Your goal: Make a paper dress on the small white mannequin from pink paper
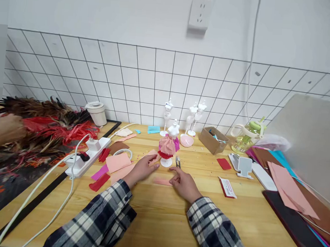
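A small white dress form (174,128) stands upright on the table, wearing a ruffled skirt (167,143) of pink, magenta and red crepe paper. My left hand (144,170) is beside its round base, thumb and fingers apart, with a pink paper piece (152,153) just behind the fingertips. My right hand (186,183) is low over the table with the index finger stretched out and the other fingers loosely bent. A pale pink paper strip (162,181) lies flat between the hands, its right end by my right fingers. Thread snips (178,162) rest just beyond the right index fingertip.
Three bare dress forms, one here (168,114), a pink bowl (187,141) and a cardboard box (214,140) stand behind. Paper pieces (118,161) and a power strip (89,157) lie left. Another person's hand (8,128) is over feathers (40,115). A bottle (245,136) stands right.
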The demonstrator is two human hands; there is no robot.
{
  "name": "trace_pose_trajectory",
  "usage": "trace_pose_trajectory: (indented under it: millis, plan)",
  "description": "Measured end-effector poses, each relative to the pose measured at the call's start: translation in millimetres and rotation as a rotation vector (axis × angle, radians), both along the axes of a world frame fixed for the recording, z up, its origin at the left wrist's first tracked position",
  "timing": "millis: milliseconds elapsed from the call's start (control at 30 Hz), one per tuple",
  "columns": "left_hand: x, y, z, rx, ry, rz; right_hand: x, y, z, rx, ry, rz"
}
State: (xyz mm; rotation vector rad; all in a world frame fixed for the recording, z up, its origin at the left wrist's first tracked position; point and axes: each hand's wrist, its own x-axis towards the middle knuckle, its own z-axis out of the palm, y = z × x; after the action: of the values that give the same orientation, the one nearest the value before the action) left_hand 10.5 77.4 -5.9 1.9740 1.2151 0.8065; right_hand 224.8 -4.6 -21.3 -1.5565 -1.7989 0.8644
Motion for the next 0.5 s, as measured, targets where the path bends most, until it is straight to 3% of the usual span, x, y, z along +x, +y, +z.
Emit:
trace_pose_trajectory:
  millis: [100,233,367,500]
  plan:
    - [27.6,27.4,1.5,-0.070,-0.139,-0.141,-0.7,-1.3,4.3,0.121,-0.172,0.057]
    - [61.6,39.1,0.5,-0.165,-0.255,-0.063,0.6,-2.1,2.9,0.261,-0.251,0.055]
    - [64.8,21.7,1.0,-0.209,-0.378,-0.005,9.8,0.1,9.3,0.359,-0.053,-0.111]
    - [44.5,-7.6,9.1,-0.275,-0.404,-0.084,22.1,7.2,49.6,0.506,0.083,-0.369]
